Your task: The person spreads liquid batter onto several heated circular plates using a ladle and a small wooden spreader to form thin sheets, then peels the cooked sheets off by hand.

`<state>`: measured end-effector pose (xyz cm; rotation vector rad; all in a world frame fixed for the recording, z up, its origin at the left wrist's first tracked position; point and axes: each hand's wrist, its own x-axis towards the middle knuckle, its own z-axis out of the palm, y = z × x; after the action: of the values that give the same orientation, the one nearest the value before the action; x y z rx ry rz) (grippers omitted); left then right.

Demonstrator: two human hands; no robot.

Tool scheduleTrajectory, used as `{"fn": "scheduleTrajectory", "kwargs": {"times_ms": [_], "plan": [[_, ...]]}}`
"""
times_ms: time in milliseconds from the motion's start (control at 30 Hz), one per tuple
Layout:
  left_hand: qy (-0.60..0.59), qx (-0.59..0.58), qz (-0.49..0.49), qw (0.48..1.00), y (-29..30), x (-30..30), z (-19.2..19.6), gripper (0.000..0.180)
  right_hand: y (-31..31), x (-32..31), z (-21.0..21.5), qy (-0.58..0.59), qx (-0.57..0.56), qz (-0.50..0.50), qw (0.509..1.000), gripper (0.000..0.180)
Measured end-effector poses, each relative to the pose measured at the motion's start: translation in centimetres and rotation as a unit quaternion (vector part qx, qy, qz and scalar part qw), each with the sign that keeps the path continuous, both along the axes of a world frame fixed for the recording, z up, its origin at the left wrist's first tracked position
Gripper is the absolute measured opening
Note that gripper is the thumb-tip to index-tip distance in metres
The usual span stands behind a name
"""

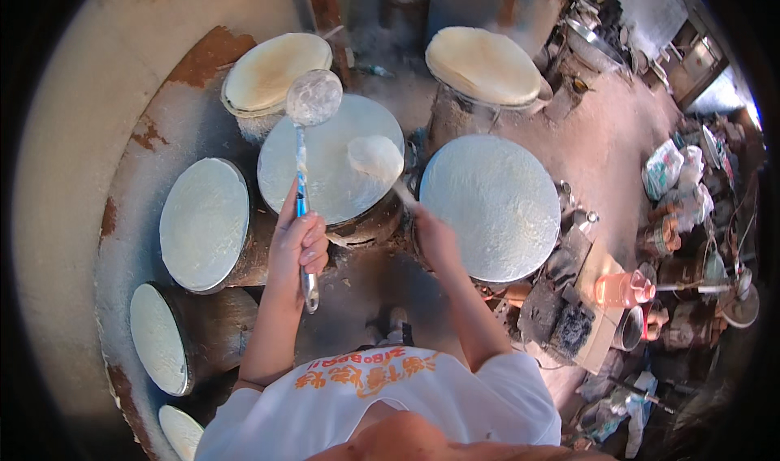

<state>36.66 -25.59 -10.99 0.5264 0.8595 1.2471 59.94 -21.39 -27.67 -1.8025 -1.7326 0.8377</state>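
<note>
Round griddle (329, 168), ladle (313, 99) above left hand (298, 246)

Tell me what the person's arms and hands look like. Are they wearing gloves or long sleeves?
No gloves and no long sleeves. Both hands, the left hand and the right hand, are bare, and so are both forearms. The person wears a white T-shirt with short sleeves that stop near the upper arms, with orange lettering printed across it. I can't see any watch, ring or bracelet.

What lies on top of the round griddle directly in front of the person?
On the middle griddle a white spreader pad rests, held by the right hand. The surface beneath the pad is hidden.
</note>
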Motion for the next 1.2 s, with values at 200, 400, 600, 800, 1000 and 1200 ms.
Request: {"fn": "scheduleTrajectory", "kwargs": {"times_ms": [200,400,600,800,1000,1200], "plan": [[-0.172,-0.056,0.034,0.983,3.3,-0.7,-2.7,0.05,-0.3,-0.5,-1.0,-0.049,0.05,0.036,0.997,0.031],[-0.368,-0.189,0.033,0.91,4.7,-2.8,-3.9,0.015,2.3,3.6,-0.1,-0.057,0.054,0.083,0.993,0.031],[-0.327,-0.163,0.029,0.93,5.6,-2.8,-5.6,0.017,-0.6,2.8,0.6,0.025,0.033,0.14,0.989,0.029],[-0.279,-0.162,0.13,0.937,2.3,0.4,-11.0,0.022,-6.6,-6.0,-3.6,0.305,-0.182,-0.035,0.934,0.034],[-0.629,-0.114,0.123,0.759,1.1,3.7,-10.8,0.028,-2.9,-5.4,0.5,0.004,0.139,0.135,0.981,0.023],[-0.735,0.067,0.12,0.664,-4.5,3.2,-3.8,0.033,5.8,-0.5,-1.6,0.152,-0.123,0.125,0.973,0.033]]}}
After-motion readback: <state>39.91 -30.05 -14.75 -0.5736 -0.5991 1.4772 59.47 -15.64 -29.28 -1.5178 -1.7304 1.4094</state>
